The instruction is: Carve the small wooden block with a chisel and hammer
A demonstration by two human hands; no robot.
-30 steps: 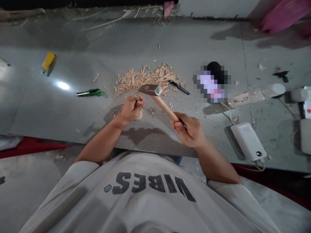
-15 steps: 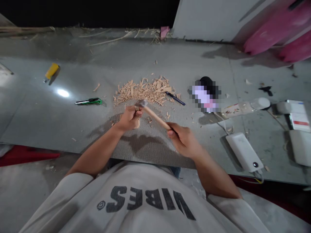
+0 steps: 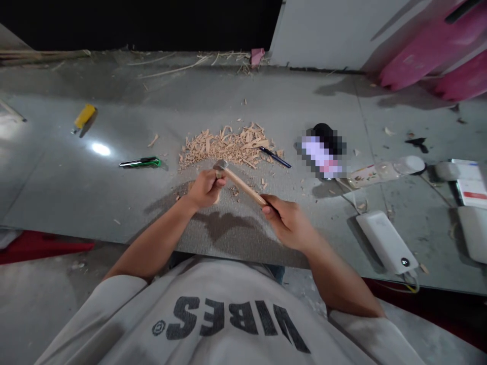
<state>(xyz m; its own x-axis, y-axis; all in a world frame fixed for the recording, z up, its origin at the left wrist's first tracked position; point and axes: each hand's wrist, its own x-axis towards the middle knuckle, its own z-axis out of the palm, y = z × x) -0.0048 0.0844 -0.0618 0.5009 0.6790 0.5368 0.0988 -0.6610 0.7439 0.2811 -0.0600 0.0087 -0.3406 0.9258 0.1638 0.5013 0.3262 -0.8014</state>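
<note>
My right hand (image 3: 287,220) is closed around the lower end of the wooden handle of a hammer (image 3: 245,187). The metal hammer head lies right over my left fist, at the top of a short pale wooden piece (image 3: 218,174). My left hand (image 3: 207,188) wraps that piece, and most of it is hidden in the fingers, so its kind is unclear. Below the left hand, a bit of pale wood (image 3: 216,201) shows at the tabletop. Just beyond both hands spreads a pile of wood shavings (image 3: 224,144), with a dark blue pen (image 3: 276,157) at its right edge.
To the left lie a green utility knife (image 3: 140,162) and a yellow-handled tool (image 3: 84,116). On the right are a blurred-out phone-like object (image 3: 321,152), a clear bottle (image 3: 384,171) and a white power bank (image 3: 386,243) with cables. The grey table (image 3: 95,203) ends near my body.
The whole view has shifted slightly, with things sitting a little lower in the picture. Both hands keep their grips, and the hammer head stays at the top of the wooden piece.
</note>
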